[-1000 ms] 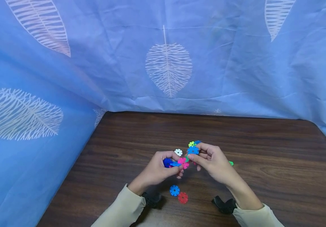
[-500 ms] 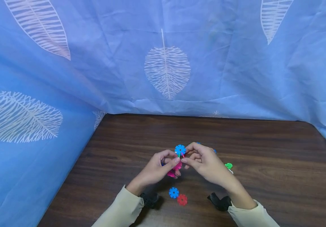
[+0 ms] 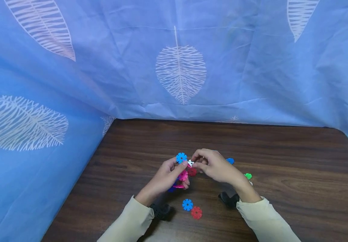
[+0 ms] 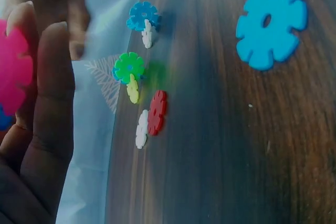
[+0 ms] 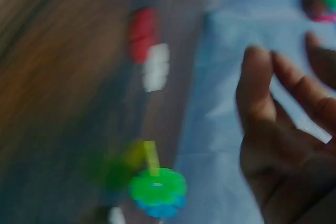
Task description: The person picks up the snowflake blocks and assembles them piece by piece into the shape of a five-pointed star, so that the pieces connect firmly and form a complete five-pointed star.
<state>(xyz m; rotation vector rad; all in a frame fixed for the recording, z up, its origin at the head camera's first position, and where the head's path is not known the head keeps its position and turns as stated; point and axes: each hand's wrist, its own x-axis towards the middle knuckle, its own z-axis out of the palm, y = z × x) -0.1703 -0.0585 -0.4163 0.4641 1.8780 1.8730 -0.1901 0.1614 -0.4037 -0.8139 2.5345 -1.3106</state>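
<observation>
Pink and blue, a bunch of notched toy discs (image 3: 183, 175) sits in the left hand (image 3: 165, 177), up off the brown wooden table (image 3: 137, 143). The left fingers and thumb hold it, and a bright blue disc (image 3: 181, 158) sticks up at the top. The right hand (image 3: 217, 165) is just beside it. Its thumb and finger come close to a small white disc (image 3: 190, 163) between the two hands, but I cannot tell if they pinch it. A dark red disc (image 3: 192, 171) shows right under the white one.

Nearer the person, a flat blue disc (image 3: 187, 204) and a flat red disc (image 3: 196, 212) lie close together on the table. Past the right hand there is a green disc (image 3: 248, 175).

The left wrist view shows more discs in little groups: a green toy disc (image 4: 129, 66) with a yellow disc (image 4: 132, 88), and a red toy disc (image 4: 157, 112) with a white toy disc (image 4: 142, 129). The right wrist view is blurry. Behind the table hangs a blue cloth (image 3: 125, 67) with white leaves on it.
</observation>
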